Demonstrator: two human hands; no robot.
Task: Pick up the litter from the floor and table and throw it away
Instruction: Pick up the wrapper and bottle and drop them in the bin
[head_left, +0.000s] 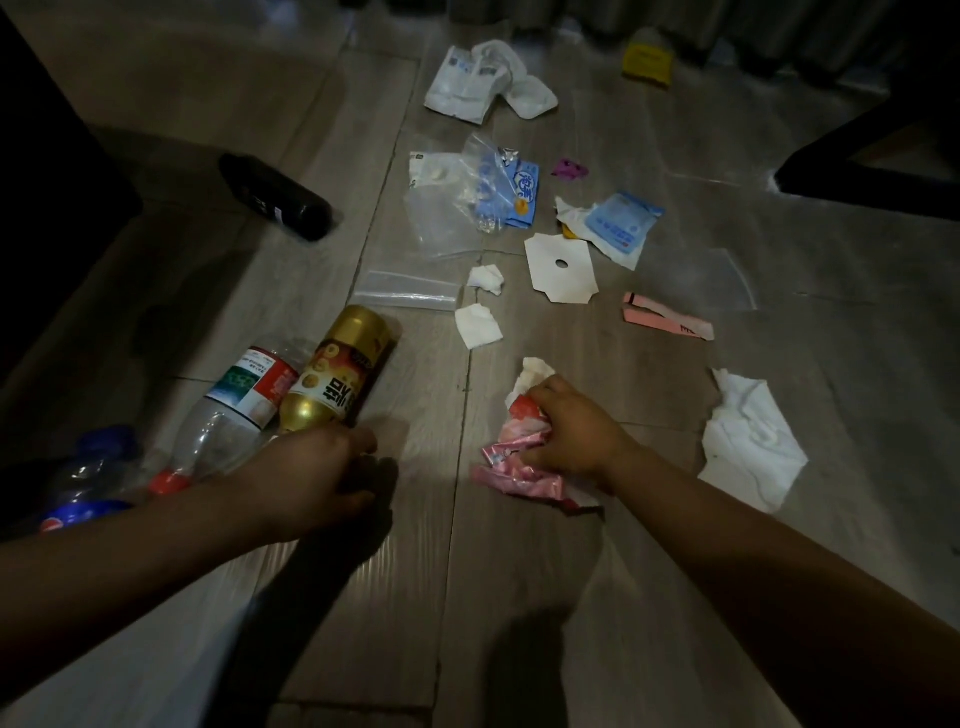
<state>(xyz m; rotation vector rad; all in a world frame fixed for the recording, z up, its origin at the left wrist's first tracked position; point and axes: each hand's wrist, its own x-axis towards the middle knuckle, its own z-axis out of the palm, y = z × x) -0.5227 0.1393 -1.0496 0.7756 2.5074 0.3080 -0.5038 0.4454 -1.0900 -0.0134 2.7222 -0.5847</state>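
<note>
From the head view, the litter lies scattered over the wooden floor (415, 597). The right hand (569, 434) is down on the boards, fingers curled tight round a crumpled pink wrapper (519, 467) with a bit of white tissue bunched in the same grip. The left hand (311, 480) hangs over the near end of a gold bottle (340, 369) lying on its side; its fingers are curled, but I cannot tell whether they hold the bottle. Touching the gold bottle on the left is a clear bottle (228, 421) with a red cap, and a blue bottle (88, 478) lies beyond that. Further off are a black bottle (275, 197), a small zip bag (410, 293), two tissue scraps (478, 325), a white card (561, 278) with a hole, a pink strip (667, 322) and, right of the hand, a large white tissue (748, 441).
</note>
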